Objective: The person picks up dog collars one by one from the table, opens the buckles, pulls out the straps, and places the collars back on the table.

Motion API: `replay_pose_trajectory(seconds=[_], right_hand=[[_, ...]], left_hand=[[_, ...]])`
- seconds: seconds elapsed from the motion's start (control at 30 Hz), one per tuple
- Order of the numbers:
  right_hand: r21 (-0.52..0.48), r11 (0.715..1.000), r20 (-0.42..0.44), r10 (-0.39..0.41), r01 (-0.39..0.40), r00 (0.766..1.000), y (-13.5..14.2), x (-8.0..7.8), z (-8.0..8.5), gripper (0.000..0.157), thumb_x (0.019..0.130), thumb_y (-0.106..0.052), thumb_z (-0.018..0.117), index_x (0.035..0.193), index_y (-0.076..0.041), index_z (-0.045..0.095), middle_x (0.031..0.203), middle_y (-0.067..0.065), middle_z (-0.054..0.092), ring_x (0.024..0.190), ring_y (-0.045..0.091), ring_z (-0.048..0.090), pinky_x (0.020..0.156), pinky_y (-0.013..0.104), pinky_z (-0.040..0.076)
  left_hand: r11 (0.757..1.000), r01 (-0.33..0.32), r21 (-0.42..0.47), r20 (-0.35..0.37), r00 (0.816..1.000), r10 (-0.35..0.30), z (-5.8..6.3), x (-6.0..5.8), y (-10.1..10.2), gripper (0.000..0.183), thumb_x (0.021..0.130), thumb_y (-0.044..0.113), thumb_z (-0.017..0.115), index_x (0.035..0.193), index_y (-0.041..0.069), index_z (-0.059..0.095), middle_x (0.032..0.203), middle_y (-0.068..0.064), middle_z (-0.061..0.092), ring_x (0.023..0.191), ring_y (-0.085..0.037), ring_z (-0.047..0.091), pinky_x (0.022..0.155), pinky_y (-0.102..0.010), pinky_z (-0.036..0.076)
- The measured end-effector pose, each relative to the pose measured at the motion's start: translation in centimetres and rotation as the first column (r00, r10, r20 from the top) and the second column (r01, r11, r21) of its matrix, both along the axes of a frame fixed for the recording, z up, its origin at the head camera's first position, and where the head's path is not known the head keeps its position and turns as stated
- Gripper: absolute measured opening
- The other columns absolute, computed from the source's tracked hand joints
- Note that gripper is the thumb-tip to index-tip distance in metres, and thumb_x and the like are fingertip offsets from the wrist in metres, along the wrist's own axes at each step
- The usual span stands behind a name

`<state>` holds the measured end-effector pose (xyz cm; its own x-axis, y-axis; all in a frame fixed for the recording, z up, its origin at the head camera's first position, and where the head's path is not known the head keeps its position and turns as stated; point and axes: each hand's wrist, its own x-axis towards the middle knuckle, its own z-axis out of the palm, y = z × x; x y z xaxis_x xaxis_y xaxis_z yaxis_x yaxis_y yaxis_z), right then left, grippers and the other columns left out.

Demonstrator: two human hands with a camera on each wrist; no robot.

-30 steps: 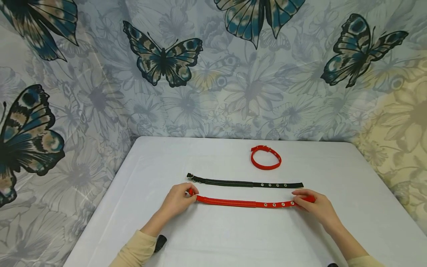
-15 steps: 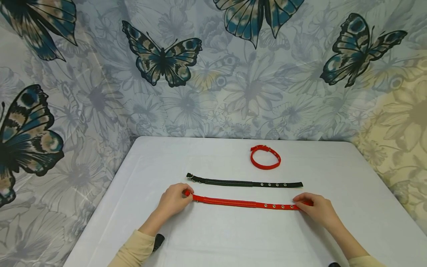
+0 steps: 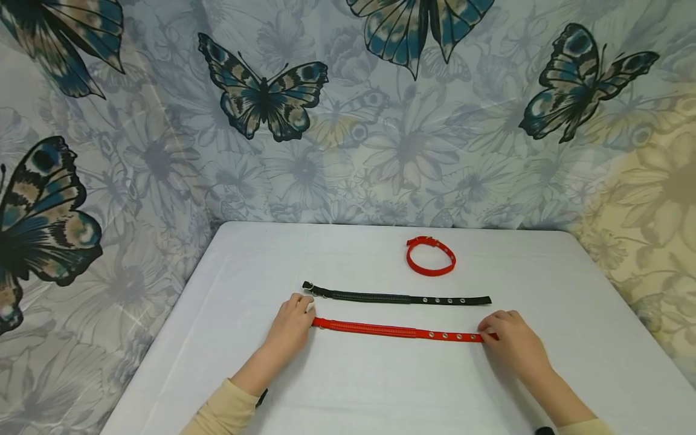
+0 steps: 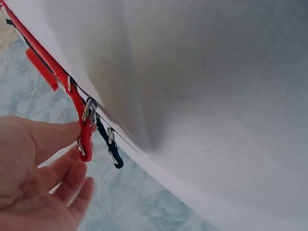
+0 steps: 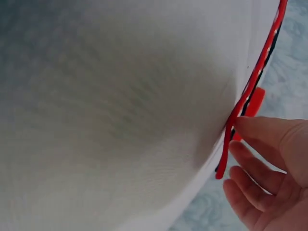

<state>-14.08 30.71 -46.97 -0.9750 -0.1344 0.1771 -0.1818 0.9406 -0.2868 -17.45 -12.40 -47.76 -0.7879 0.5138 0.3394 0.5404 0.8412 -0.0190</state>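
Observation:
A long red pet collar (image 3: 370,328) lies stretched out straight across the white table, with metal eyelets toward its right end. My left hand (image 3: 292,323) pinches its buckle end between thumb and fingers; the metal buckle (image 4: 88,110) shows in the left wrist view. At the other end, my right hand (image 3: 513,341) pinches the strap just past the eyelets, and the red tip (image 5: 221,171) sticks out beyond the fingers. Parallel behind it lies a black collar (image 3: 397,298), unbuckled and flat, apart from both hands in the head view.
Farther back, a red collar (image 3: 431,256) buckled into a ring lies on the white table (image 3: 370,386). A wall covering (image 3: 337,163) with butterflies and flowers rises behind the table.
The red collar shifted slightly left and its right end dropped a little nearer to me. Both hands still hold its ends; the left hand has turned. The black collar and the red ring stayed put.

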Motion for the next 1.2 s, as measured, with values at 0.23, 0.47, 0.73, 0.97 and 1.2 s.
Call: replay_pose_trajectory(seconds=[0.23,0.47,0.73,0.97,1.2], right_hand=[[0.048,0.998,-0.008,0.027,-0.027,1.000,-0.6,0.1,0.0,0.018,0.077,0.006,0.072,0.077,-0.011,0.066,0.071,-0.005,0.056,0.070,0.020,0.052,0.054,0.037,0.048],[0.020,0.999,-0.029,0.050,-0.049,0.998,-0.6,0.2,-0.2,0.019,0.079,0.007,0.071,0.079,-0.010,0.063,0.071,-0.004,0.053,0.066,0.017,0.049,0.057,0.037,0.046],[0.003,0.999,-0.051,0.044,-0.044,0.998,-0.5,0.3,-0.3,0.017,0.079,0.007,0.069,0.080,-0.008,0.062,0.072,-0.001,0.051,0.065,0.017,0.049,0.058,0.038,0.046],[0.019,0.999,-0.064,0.043,-0.042,0.997,-0.8,0.0,-0.1,0.014,0.080,0.005,0.069,0.080,-0.007,0.061,0.072,-0.001,0.052,0.064,0.018,0.049,0.056,0.037,0.045],[0.010,1.000,-0.045,0.018,-0.017,0.999,-2.0,-0.4,0.6,0.007,0.083,-0.003,0.071,0.086,-0.004,0.066,0.074,0.001,0.058,0.067,0.019,0.053,0.055,0.034,0.048]], left_hand=[[0.995,0.052,0.091,-0.028,0.998,-0.049,-0.1,0.0,0.2,0.017,0.069,-0.006,0.082,0.081,0.004,0.075,0.088,-0.004,0.063,0.085,-0.021,0.055,0.069,-0.025,0.053],[0.989,0.029,0.147,0.056,0.998,-0.037,-0.2,0.4,0.0,0.016,0.074,-0.006,0.078,0.082,0.005,0.070,0.082,-0.004,0.059,0.082,-0.022,0.055,0.060,-0.029,0.053],[0.988,0.073,0.135,0.209,0.973,-0.100,-0.2,0.6,-0.4,0.010,0.087,-0.003,0.067,0.094,0.004,0.064,0.094,-0.006,0.061,0.092,-0.023,0.053,0.079,-0.034,0.052],[0.988,0.061,0.142,0.244,0.965,-0.095,0.7,1.0,-0.2,0.015,0.087,0.004,0.070,0.100,0.002,0.064,0.100,-0.006,0.060,0.098,-0.024,0.052,0.073,-0.035,0.054],[0.977,0.067,0.202,0.296,0.947,-0.127,2.0,1.4,1.3,0.024,0.088,0.015,0.071,0.110,0.006,0.068,0.109,-0.004,0.062,0.101,-0.021,0.056,0.072,-0.036,0.054]])
